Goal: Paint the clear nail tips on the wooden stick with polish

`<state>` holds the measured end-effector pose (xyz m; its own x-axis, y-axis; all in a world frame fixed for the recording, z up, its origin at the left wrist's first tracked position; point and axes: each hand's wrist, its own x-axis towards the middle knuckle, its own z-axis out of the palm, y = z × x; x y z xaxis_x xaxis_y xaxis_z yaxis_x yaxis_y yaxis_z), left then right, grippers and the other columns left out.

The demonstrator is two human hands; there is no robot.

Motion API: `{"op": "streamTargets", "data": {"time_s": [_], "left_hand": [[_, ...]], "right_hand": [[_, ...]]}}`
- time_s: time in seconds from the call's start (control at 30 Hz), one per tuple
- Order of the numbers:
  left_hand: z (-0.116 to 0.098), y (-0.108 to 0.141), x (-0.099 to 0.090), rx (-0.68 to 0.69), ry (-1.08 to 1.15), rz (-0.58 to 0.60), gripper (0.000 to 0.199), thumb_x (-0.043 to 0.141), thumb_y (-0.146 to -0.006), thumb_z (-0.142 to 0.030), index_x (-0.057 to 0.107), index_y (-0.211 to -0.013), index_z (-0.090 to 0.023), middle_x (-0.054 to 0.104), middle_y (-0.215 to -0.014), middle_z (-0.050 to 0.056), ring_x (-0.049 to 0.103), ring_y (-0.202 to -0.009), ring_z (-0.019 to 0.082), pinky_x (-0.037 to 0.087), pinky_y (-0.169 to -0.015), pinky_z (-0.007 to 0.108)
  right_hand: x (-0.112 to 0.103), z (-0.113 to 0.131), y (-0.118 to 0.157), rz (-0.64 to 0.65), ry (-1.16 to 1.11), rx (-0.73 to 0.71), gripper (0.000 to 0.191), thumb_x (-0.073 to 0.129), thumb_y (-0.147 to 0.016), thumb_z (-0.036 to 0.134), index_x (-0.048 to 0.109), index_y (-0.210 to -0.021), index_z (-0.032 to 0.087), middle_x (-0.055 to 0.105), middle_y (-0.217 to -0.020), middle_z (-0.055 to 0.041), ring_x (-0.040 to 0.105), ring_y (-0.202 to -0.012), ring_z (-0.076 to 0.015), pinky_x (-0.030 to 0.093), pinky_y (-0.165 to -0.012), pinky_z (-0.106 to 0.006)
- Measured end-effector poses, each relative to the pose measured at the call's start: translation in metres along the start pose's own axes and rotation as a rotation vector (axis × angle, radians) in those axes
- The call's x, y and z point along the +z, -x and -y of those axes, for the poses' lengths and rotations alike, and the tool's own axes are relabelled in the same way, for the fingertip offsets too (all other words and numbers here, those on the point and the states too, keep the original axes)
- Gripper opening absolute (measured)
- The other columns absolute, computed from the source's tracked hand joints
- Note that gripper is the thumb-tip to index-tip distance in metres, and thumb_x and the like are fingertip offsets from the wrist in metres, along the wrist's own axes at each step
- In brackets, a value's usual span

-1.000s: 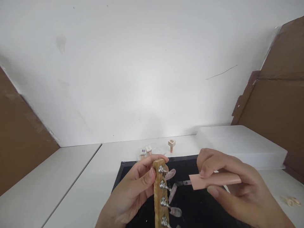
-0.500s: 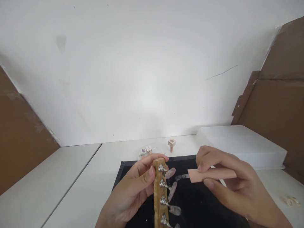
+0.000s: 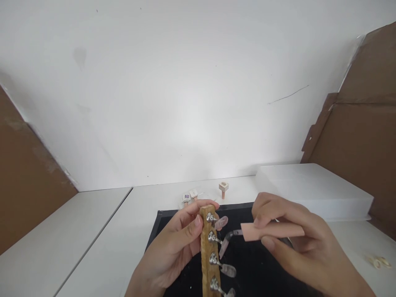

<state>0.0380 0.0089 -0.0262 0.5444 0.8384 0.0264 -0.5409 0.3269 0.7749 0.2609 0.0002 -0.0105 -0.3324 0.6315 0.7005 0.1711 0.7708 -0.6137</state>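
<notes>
My left hand (image 3: 168, 251) grips the top end of a wooden nail tip stand (image 3: 206, 249), thumb on the near side and fingers behind. Several silver metal pegs (image 3: 213, 259) run down the stand, each bearing a clear pinkish false nail (image 3: 229, 270) pointing right. In my right hand (image 3: 312, 243), a nail polish brush with a flat pink handle (image 3: 275, 231) is pinched between thumb and fingers. Its dark bristles (image 3: 229, 236) bend against the second false nail (image 3: 224, 248) from the top. The stand's lower end is out of view.
Beneath the hands lies a black mat (image 3: 256, 268) on the white table. Small white square-topped pieces with pink stems (image 3: 223, 187) sit behind it. A translucent plastic box (image 3: 312, 185) stands right, with beige rings (image 3: 377, 262) nearby. Cardboard (image 3: 359, 144) flanks both sides.
My right hand has shifted slightly left and down with the brush. The bristles, earlier apart from the nails, now bend onto the second false nail. My left hand stays nearly still.
</notes>
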Motion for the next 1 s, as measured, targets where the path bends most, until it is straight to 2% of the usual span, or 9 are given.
{"op": "streamTargets", "data": {"time_s": [0.13,0.27,0.37,0.47,0.7,0.8,1.0], "left_hand": [[0.001,0.001,-0.005,0.006,-0.027,-0.024,0.023,0.076,-0.081,-0.029,0.073,-0.102,-0.019,0.071,-0.083,0.0,0.068,-0.079,0.011,0.052,-0.074,0.02],[-0.002,-0.004,-0.003,0.027,-0.06,-0.077,0.026,0.079,-0.078,-0.028,0.075,-0.102,-0.02,0.074,-0.09,0.001,0.069,-0.088,0.012,0.051,-0.077,0.019],[-0.003,-0.005,0.001,0.022,-0.068,-0.075,0.026,0.078,-0.078,-0.029,0.075,-0.103,-0.022,0.075,-0.092,0.001,0.069,-0.086,0.011,0.051,-0.078,0.019],[-0.003,-0.001,0.001,0.016,-0.071,-0.082,0.025,0.079,-0.078,-0.029,0.076,-0.102,-0.022,0.075,-0.09,0.001,0.068,-0.083,0.011,0.051,-0.077,0.019],[-0.001,0.003,-0.003,0.01,-0.03,-0.099,0.027,0.077,-0.079,-0.027,0.075,-0.105,-0.019,0.073,-0.088,0.001,0.067,-0.082,0.011,0.052,-0.075,0.02],[-0.002,-0.002,-0.003,-0.001,-0.012,-0.112,0.026,0.076,-0.081,-0.026,0.075,-0.105,-0.018,0.074,-0.088,0.002,0.068,-0.086,0.012,0.052,-0.075,0.02],[-0.005,-0.01,0.005,-0.029,0.017,-0.097,0.026,0.074,-0.083,-0.027,0.074,-0.107,-0.016,0.074,-0.091,0.003,0.069,-0.08,0.012,0.053,-0.075,0.022]], "right_hand": [[-0.004,-0.005,0.003,-0.016,0.022,0.003,0.022,0.054,-0.083,0.006,0.055,-0.089,0.027,0.054,-0.07,0.0034,0.051,-0.062,-0.0139,0.04,-0.055,-0.025],[0.001,0.0,0.0,-0.033,-0.023,-0.027,0.025,0.054,-0.076,0.005,0.055,-0.085,0.028,0.054,-0.067,0.0051,0.051,-0.062,-0.0128,0.04,-0.056,-0.023],[0.003,0.005,-0.003,0.006,-0.005,-0.016,0.027,0.052,-0.072,0.002,0.053,-0.083,0.027,0.055,-0.067,0.006,0.051,-0.059,-0.0111,0.038,-0.055,-0.023],[0.001,0.004,-0.004,0.031,0.043,-0.027,0.028,0.05,-0.075,0.001,0.052,-0.085,0.027,0.057,-0.069,0.0058,0.051,-0.06,-0.0113,0.04,-0.056,-0.024],[-0.003,-0.007,0.001,-0.01,0.065,-0.007,0.023,0.053,-0.084,0.006,0.055,-0.089,0.028,0.056,-0.071,0.0044,0.053,-0.064,-0.0131,0.042,-0.057,-0.024],[0.0,-0.003,-0.001,-0.023,0.018,-0.044,0.024,0.053,-0.08,0.005,0.055,-0.089,0.027,0.056,-0.07,0.0048,0.052,-0.064,-0.0122,0.042,-0.058,-0.023],[0.008,0.009,-0.007,0.006,0.02,-0.067,0.025,0.053,-0.076,0.003,0.053,-0.084,0.026,0.056,-0.07,0.005,0.052,-0.062,-0.0107,0.041,-0.056,-0.021]]}}
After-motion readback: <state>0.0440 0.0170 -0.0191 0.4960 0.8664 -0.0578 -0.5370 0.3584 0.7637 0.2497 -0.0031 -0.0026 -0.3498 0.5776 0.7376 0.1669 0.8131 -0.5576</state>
